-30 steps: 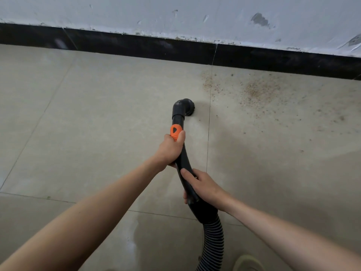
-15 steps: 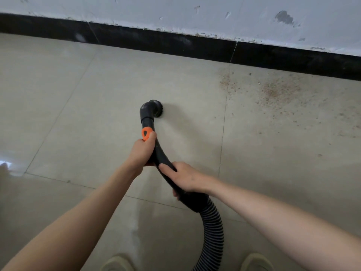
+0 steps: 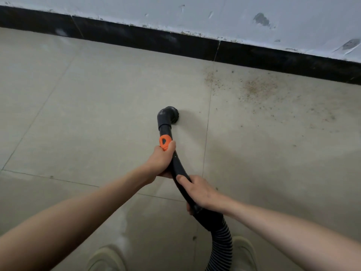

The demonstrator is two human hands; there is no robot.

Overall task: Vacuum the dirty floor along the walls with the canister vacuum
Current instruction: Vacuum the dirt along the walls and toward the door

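A black vacuum wand (image 3: 176,165) with an orange slider (image 3: 164,142) ends in a round brush nozzle (image 3: 170,115) that rests on the beige tile floor. My left hand (image 3: 161,162) grips the wand just below the orange slider. My right hand (image 3: 199,191) grips the curved handle lower down, where the ribbed hose (image 3: 221,245) begins. Brown dirt (image 3: 257,88) lies scattered on the tile to the right of the nozzle, close to the black baseboard (image 3: 146,39). The canister is out of view.
A pale, chipped wall (image 3: 214,14) runs above the baseboard across the top. My two light shoes (image 3: 106,258) (image 3: 245,251) stand at the bottom edge, with the hose passing beside the right one. A tile joint (image 3: 207,130) runs just right of the nozzle.
The nozzle has swung from left of the tile joint back toward it, nearer the dirt patch. Both hands keep the same grip on the wand.
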